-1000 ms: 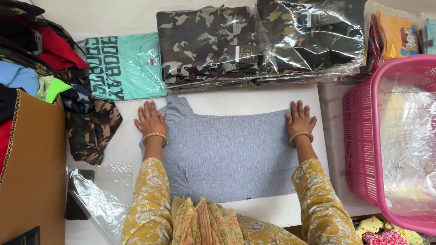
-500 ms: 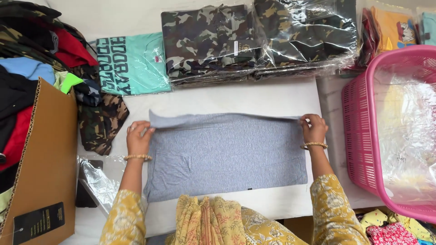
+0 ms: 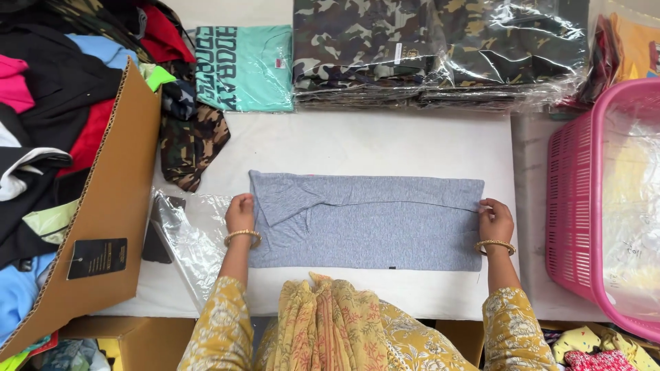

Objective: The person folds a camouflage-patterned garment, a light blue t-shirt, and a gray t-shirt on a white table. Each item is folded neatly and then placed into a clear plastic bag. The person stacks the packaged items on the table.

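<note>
left hand [image 3: 240, 213]: I see it pinching grey T-shirt [image 3: 364, 220] left edge
right hand [image 3: 495, 220]: pinching right edge
shirt: half-folded on white counter [image 3: 371, 141]

Shirt [image 3: 364, 220] lies on table [image 3: 357, 144]; box [image 3: 103, 227] left, basket [image 3: 577, 206] right.

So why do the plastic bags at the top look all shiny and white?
In the head view, light bounces off the clear wrap on the camouflage stacks, leaving white glare streaks; the plastic lining the pink basket gleams too. The grey shirt between the left hand and right hand stays sharp, matte, evenly lit.
</note>
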